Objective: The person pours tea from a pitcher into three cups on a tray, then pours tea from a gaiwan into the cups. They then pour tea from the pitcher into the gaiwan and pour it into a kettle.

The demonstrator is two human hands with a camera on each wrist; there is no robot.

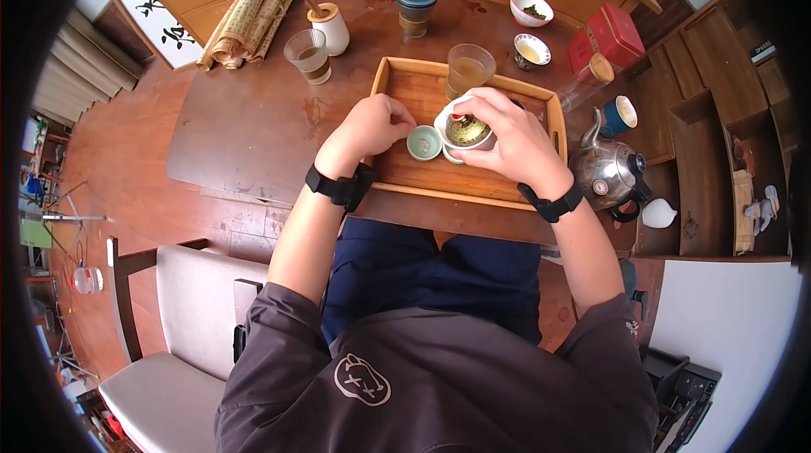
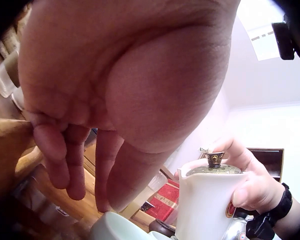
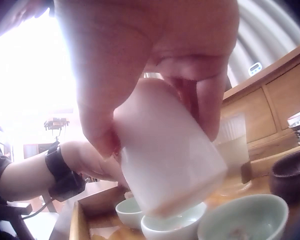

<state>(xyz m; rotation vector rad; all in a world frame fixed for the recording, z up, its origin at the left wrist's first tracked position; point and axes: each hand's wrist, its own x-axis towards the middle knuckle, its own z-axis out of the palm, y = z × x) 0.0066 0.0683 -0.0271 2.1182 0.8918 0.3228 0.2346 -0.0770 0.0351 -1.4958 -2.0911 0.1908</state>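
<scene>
My right hand (image 1: pixel 515 136) grips a white lidded pitcher (image 2: pixel 202 205) with a gold-green patterned lid (image 1: pixel 467 131). The pitcher is held close over the pale green teacups, and its body slants in the right wrist view. My left hand (image 1: pixel 376 128) has thumb and index fingertips together at the rim of the leftmost teacup (image 1: pixel 424 143). Beside it a second teacup (image 3: pixel 162 228) shows under the pitcher, and a third teacup (image 3: pixel 255 215) stands nearer the right wrist camera. The pitcher and right hand hide most of these two in the head view.
The teacups stand in a wooden tray (image 1: pixel 439 189) with a raised rim, along with a glass of tea (image 1: pixel 469 73) and a dark cup (image 3: pixel 292 175). A steel kettle (image 1: pixel 604 174) is right of the tray. Behind are a lidded blue cup (image 1: pixel 416 7) and a red tin (image 1: pixel 606 37).
</scene>
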